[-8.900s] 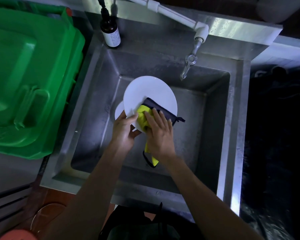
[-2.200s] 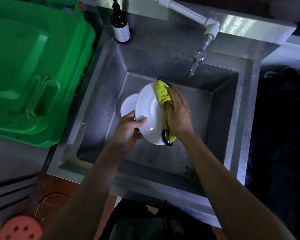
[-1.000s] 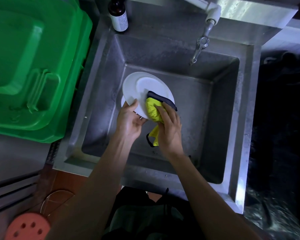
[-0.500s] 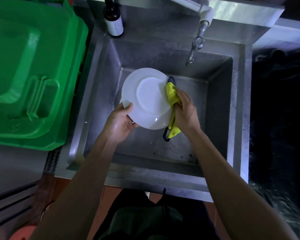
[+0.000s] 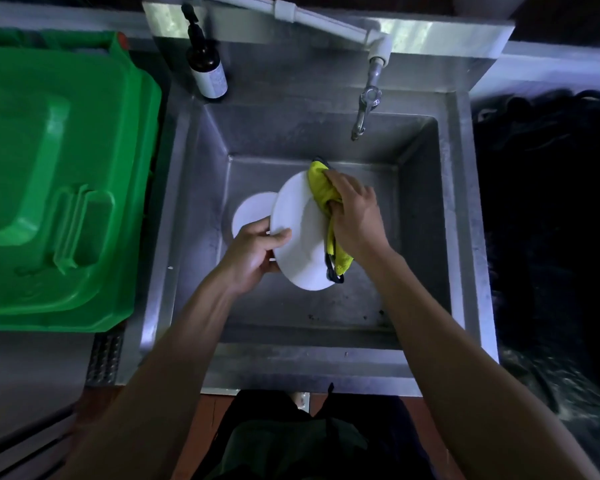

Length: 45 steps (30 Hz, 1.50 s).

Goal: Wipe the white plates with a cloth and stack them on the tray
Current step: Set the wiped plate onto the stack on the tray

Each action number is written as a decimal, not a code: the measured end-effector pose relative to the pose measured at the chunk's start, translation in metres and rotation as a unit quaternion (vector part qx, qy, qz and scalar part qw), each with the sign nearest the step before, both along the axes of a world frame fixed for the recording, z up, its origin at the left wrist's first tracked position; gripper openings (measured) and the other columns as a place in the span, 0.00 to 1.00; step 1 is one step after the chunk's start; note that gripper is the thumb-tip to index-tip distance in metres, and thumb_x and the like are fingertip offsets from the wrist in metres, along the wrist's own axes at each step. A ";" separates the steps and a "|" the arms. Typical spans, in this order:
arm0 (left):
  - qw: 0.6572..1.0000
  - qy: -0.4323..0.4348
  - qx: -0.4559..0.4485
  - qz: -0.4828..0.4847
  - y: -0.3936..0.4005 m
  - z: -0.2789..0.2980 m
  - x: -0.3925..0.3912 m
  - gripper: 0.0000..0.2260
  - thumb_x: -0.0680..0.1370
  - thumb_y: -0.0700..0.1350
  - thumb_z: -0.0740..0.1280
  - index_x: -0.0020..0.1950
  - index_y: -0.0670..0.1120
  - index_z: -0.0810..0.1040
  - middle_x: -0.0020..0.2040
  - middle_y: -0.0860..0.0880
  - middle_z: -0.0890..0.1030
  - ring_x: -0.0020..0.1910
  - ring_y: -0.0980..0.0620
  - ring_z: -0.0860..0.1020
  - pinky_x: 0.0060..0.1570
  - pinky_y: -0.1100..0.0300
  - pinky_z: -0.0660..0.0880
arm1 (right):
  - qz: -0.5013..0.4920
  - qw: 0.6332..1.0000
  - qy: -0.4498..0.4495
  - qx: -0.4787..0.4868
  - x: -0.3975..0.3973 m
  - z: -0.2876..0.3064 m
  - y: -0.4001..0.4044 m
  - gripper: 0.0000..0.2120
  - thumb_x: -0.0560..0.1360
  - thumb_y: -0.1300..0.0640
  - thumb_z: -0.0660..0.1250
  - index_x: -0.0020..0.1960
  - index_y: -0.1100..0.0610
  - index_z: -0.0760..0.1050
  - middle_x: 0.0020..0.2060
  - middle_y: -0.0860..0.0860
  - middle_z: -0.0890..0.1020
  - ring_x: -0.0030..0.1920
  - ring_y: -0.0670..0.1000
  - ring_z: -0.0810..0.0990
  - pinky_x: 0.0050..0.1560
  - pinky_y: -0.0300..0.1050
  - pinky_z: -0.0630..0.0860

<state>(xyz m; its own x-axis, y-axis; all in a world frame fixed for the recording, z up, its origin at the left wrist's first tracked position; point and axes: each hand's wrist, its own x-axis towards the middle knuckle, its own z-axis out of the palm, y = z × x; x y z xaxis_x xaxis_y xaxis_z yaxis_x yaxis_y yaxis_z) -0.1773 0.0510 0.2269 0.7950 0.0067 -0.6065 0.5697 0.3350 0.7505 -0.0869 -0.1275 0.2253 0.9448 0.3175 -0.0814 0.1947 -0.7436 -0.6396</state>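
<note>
Over the steel sink (image 5: pixel 465 216) my left hand (image 5: pixel 253 254) grips the lower left rim of a white plate (image 5: pixel 300 233), held tilted on edge. My right hand (image 5: pixel 355 216) holds a yellow cloth with dark trim (image 5: pixel 321 188) bunched against the plate's right side and upper rim; the cloth's tail hangs below my palm. A second white plate (image 5: pixel 252 211) lies on the sink floor to the left, partly hidden behind the held plate and my left fingers. No tray is in view.
A metal tap (image 5: pixel 366 109) hangs over the back of the sink. A dark bottle with a white label (image 5: pixel 207 69) stands on the back left rim. A large green plastic bin lid (image 5: pixel 49 181) fills the left side. Dark material lies at the right.
The plate has turned from facing me to standing more on edge. My right hand and the cloth slid up along its right rim. The second plate has come into view at the left.
</note>
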 end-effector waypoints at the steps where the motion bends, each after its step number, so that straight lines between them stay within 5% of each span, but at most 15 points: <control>1: 1.000 0.001 0.007 -0.007 -0.003 0.000 0.000 0.13 0.72 0.44 0.72 0.57 0.50 0.85 0.52 0.46 0.85 0.48 0.47 0.84 0.41 0.51 0.81 | 0.005 1.000 -0.011 -0.007 -0.004 0.003 0.003 0.27 0.77 0.63 0.59 0.75 0.49 0.68 0.70 0.51 0.73 0.60 0.63 0.71 0.59 0.60 0.71; 5: 0.999 0.001 0.034 -0.022 -0.013 -0.004 0.005 0.09 0.78 0.39 0.70 0.55 0.50 0.85 0.53 0.47 0.86 0.49 0.47 0.85 0.42 0.50 0.82 | 0.006 0.999 -0.046 -0.019 -0.020 0.012 0.006 0.29 0.74 0.63 0.56 0.73 0.49 0.71 0.69 0.50 0.75 0.57 0.61 0.72 0.53 0.57 0.73; 11: 0.993 -0.046 0.091 -0.064 -0.036 0.003 0.021 0.07 0.81 0.39 0.68 0.54 0.49 0.82 0.47 0.52 0.87 0.45 0.53 0.86 0.37 0.59 0.80 | -0.030 0.999 -0.039 0.011 -0.028 0.031 -0.020 0.32 0.69 0.64 0.52 0.69 0.52 0.75 0.64 0.53 0.77 0.58 0.61 0.73 0.59 0.59 0.73; 15: 0.969 -0.108 0.178 -0.130 -0.057 0.017 0.041 0.07 0.82 0.40 0.66 0.56 0.47 0.81 0.50 0.48 0.87 0.51 0.46 0.85 0.44 0.50 0.82 | -0.068 0.996 -0.056 -0.008 -0.021 0.051 -0.058 0.30 0.70 0.69 0.57 0.70 0.54 0.75 0.62 0.56 0.77 0.58 0.62 0.74 0.57 0.60 0.74; 17: 0.940 -0.161 0.249 -0.170 -0.070 0.028 0.053 0.06 0.81 0.41 0.66 0.56 0.47 0.82 0.49 0.48 0.86 0.51 0.48 0.84 0.49 0.52 0.79 | -0.085 0.994 -0.066 -0.018 -0.017 0.062 -0.081 0.29 0.72 0.70 0.58 0.71 0.54 0.74 0.62 0.56 0.76 0.59 0.62 0.74 0.58 0.59 0.75; 20: 0.889 -0.223 0.341 -0.208 -0.094 0.046 0.071 0.04 0.80 0.42 0.66 0.47 0.48 0.79 0.40 0.49 0.83 0.40 0.54 0.79 0.40 0.57 0.71 | -0.115 0.989 -0.090 -0.024 -0.011 0.077 -0.120 0.30 0.70 0.71 0.58 0.70 0.55 0.75 0.62 0.55 0.77 0.60 0.62 0.74 0.59 0.59 0.74; 23: 0.827 -0.276 0.427 -0.239 -0.129 0.060 0.086 0.13 0.81 0.42 0.66 0.38 0.51 0.68 0.31 0.52 0.71 0.30 0.55 0.69 0.32 0.54 0.62 | -0.157 0.982 -0.104 -0.031 -0.008 0.089 -0.162 0.31 0.70 0.72 0.58 0.70 0.54 0.75 0.62 0.55 0.77 0.59 0.62 0.74 0.58 0.59 0.74; 26: 0.749 -0.348 0.504 -0.252 -0.160 0.075 0.095 0.04 0.80 0.40 0.66 0.47 0.48 0.75 0.27 0.55 0.65 0.27 0.52 0.65 0.30 0.56 0.60 | -0.186 0.976 -0.113 -0.026 -0.008 0.097 -0.198 0.33 0.69 0.73 0.58 0.70 0.54 0.75 0.63 0.54 0.77 0.59 0.62 0.74 0.57 0.59 0.75; 28: 0.686 -0.389 0.561 -0.251 -0.186 0.089 0.100 0.09 0.78 0.37 0.67 0.57 0.45 0.79 0.28 0.50 0.69 0.27 0.41 0.70 0.29 0.56 0.66 | -0.201 0.971 -0.131 -0.022 -0.010 0.103 -0.229 0.32 0.69 0.73 0.59 0.70 0.54 0.75 0.63 0.54 0.77 0.59 0.62 0.74 0.58 0.58 0.75; 32: 0.582 -0.453 0.614 -0.282 -0.240 0.113 0.115 0.11 0.73 0.32 0.69 0.52 0.43 0.79 0.32 0.41 0.80 0.27 0.37 0.78 0.28 0.57 0.64 | -0.223 0.962 -0.159 -0.011 -0.013 0.116 -0.292 0.29 0.72 0.72 0.58 0.70 0.55 0.75 0.64 0.55 0.77 0.60 0.62 0.75 0.58 0.57 0.75; 38: 0.503 -0.504 0.620 -0.331 -0.327 0.129 0.136 0.17 0.71 0.29 0.65 0.57 0.41 0.79 0.35 0.41 0.81 0.29 0.39 0.77 0.26 0.56 0.66 | -0.280 0.943 -0.182 0.009 -0.018 0.135 -0.380 0.30 0.71 0.73 0.57 0.68 0.56 0.77 0.61 0.56 0.78 0.59 0.61 0.74 0.59 0.51 0.74; 45: 0.432 -0.585 0.606 -0.321 -0.431 0.132 0.159 0.17 0.70 0.32 0.62 0.56 0.45 0.80 0.41 0.46 0.84 0.34 0.41 0.81 0.28 0.55 0.70 | -0.327 0.931 -0.162 -0.006 -0.033 0.140 -0.475 0.32 0.70 0.74 0.56 0.68 0.52 0.76 0.61 0.54 0.77 0.59 0.62 0.74 0.56 0.57 0.76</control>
